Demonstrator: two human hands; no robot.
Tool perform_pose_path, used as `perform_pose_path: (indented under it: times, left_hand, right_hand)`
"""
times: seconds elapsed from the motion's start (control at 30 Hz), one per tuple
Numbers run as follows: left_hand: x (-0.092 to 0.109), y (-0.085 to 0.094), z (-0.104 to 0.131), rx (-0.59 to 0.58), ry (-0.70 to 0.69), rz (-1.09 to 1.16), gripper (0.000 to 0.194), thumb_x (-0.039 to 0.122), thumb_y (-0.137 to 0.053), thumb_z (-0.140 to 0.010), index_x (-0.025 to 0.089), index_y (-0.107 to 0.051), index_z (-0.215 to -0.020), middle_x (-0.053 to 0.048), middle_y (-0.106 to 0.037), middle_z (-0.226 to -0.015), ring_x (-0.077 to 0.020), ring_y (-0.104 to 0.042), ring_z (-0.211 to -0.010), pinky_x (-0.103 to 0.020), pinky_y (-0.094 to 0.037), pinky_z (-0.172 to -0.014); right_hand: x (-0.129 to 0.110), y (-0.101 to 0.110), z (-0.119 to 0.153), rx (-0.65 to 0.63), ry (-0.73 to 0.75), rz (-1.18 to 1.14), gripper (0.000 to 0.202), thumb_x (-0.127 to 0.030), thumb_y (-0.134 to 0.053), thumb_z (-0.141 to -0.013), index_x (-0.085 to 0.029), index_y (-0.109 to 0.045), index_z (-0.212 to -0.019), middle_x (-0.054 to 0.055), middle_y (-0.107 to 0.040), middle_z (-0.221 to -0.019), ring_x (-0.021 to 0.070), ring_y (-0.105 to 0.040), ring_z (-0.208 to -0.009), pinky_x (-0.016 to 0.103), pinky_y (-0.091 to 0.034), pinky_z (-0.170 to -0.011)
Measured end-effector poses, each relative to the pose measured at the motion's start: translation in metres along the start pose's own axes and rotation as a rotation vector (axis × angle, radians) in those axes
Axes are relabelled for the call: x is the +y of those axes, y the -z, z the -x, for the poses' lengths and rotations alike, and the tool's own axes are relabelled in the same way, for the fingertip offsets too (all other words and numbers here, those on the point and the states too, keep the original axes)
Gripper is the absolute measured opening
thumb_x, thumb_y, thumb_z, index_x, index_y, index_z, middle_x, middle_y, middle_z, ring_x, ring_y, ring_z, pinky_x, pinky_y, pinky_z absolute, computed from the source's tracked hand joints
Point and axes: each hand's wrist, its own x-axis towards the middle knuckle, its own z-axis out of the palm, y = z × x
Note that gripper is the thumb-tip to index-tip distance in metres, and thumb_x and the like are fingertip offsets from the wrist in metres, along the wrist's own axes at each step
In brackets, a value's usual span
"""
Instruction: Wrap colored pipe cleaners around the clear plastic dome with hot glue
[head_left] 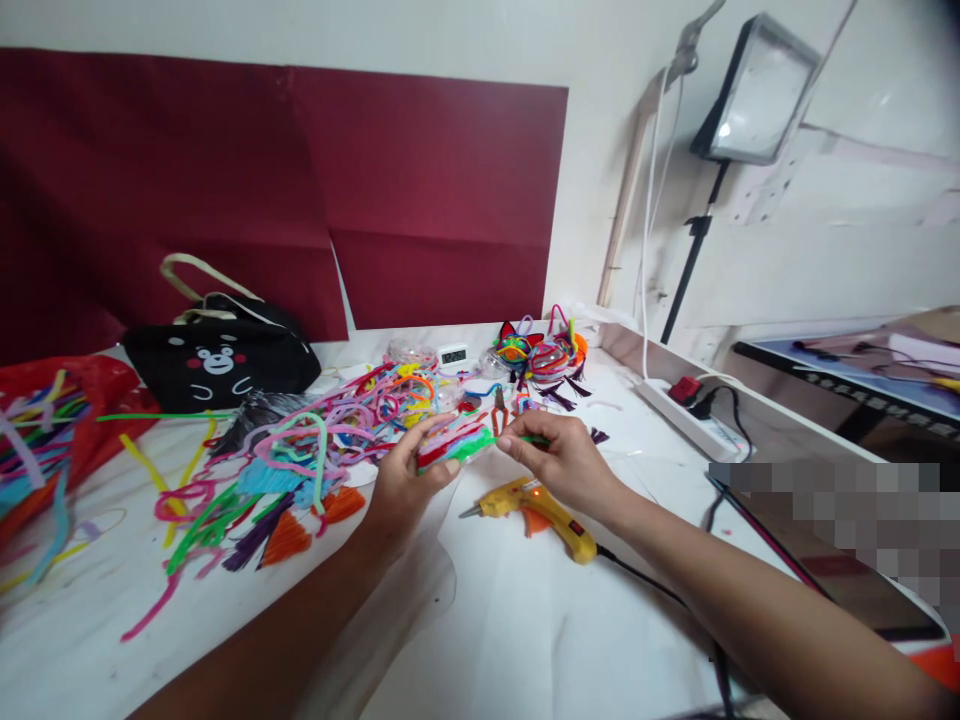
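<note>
Near the middle, my left hand [409,480] is wrapped round a clear piece covered with rows of coloured pipe cleaner [454,443], in pink, red, white and green. At its right end, my right hand [559,455] pinches the green pipe cleaner between thumb and fingers. A yellow glue gun [551,510] with an orange light lies just below my right hand, its nozzle pointing left. Orange-handled pliers [499,410] lie behind the piece, between my hands.
Tangled pipe cleaners [300,450] spread over the left of the white table [480,640]. Behind are a black bag [217,350], a small clock [453,356] and finished-looking colourful pieces [544,352]. A power strip [694,420] and tablet [832,570] are at right.
</note>
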Motion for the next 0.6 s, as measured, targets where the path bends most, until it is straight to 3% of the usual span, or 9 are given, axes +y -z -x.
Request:
perform_pose_path:
  times: [0.27,0.6]
  left_hand:
    - [-0.005,0.004,0.0,-0.043,0.045,0.051,0.058,0.025,-0.074,-0.061,0.019,-0.064,-0.118,-0.009,-0.067,-0.121,-0.0338,-0.059,-0.116,-0.043,-0.045,-0.1]
    - [-0.007,0.007,-0.001,-0.124,0.089,0.134,0.06,0.023,-0.074,-0.063,0.018,-0.062,-0.121,-0.011,-0.069,-0.119,-0.0334,-0.059,-0.117,-0.043,-0.044,-0.102]
  right_hand:
    - [0.005,-0.006,-0.001,-0.003,-0.176,-0.194,0.023,-0.036,-0.065,-0.078,-0.014,-0.065,-0.071,0.0,-0.06,-0.064,0.0117,-0.049,-0.06,0.024,-0.037,-0.059]
    - [-0.005,-0.002,-0.005,0.011,-0.382,-0.414,0.034,-0.043,-0.082,-0.056,-0.013,-0.068,-0.065,-0.001,-0.059,-0.06,0.0109,-0.047,-0.059,0.025,-0.037,-0.061]
